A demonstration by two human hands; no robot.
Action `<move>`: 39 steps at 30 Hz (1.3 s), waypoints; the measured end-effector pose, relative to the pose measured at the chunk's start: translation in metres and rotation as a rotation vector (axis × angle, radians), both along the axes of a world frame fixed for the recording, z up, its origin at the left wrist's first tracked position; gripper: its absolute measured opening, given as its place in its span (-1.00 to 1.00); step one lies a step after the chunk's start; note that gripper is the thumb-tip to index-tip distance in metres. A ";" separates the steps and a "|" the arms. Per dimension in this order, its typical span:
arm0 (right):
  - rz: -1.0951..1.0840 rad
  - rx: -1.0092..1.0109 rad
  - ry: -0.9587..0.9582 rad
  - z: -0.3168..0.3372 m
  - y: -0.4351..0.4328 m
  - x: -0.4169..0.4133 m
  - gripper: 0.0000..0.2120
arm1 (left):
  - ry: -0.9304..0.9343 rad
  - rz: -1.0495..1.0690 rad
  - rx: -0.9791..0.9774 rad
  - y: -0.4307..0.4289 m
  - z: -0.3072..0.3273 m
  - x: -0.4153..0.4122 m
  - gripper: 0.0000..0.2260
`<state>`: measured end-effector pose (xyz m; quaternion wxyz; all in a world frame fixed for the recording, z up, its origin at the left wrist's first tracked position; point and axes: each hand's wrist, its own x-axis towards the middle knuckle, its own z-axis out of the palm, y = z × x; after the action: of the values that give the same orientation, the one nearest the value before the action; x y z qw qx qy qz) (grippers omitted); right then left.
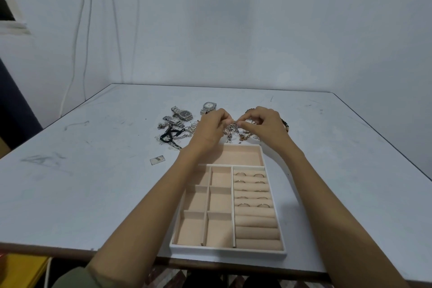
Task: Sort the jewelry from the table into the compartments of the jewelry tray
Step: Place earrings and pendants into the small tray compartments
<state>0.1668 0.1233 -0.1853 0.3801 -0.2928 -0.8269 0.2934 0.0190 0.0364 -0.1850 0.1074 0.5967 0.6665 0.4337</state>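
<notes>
Closest in, the white jewelry tray [228,251] sits at the table's [93,182] near edge, with thin rings [240,173] slotted in its right-hand rolls. Beyond its far rim, the left hand [210,128] and right hand [264,121] each pinch a silver chain [231,130] between thumb and fingertips, over the jewelry heap. Watches [185,114] lie to the left.

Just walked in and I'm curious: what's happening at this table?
A person is sorting jewelry into a tray. The left hand and right hand pinch a silver chain over the pile beyond the tray. Several rings sit in its right-side rolls; the other compartments look empty. Watches lie on the table.
</notes>
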 end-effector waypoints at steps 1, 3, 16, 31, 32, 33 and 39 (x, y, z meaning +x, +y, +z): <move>-0.003 0.014 -0.006 -0.001 0.001 0.000 -0.95 | -0.016 -0.007 0.000 0.000 0.001 0.001 -0.90; -0.004 0.043 -0.009 -0.002 0.001 0.000 -0.95 | -0.037 -0.012 -0.003 -0.001 0.002 0.002 -0.91; 0.039 0.082 0.013 -0.001 0.004 0.000 -0.94 | -0.012 0.058 0.057 0.003 -0.001 -0.005 -0.91; -0.038 0.253 0.009 -0.004 0.002 -0.003 -0.92 | 0.050 0.205 0.119 0.005 -0.003 0.001 -0.88; -0.038 0.255 0.014 -0.004 0.002 -0.003 -0.92 | 0.050 0.213 0.120 0.005 -0.002 0.002 -0.87; -0.036 0.249 0.019 -0.004 0.002 -0.003 -0.92 | 0.046 0.217 0.124 0.006 -0.002 0.003 -0.87; -0.018 0.111 0.063 -0.002 0.000 -0.002 -0.94 | 0.037 0.202 0.146 0.005 -0.002 0.006 -0.89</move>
<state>0.1646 0.1229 -0.1870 0.4245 -0.2693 -0.8267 0.2527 0.0254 0.0411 -0.1868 0.0072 0.5407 0.6918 0.4786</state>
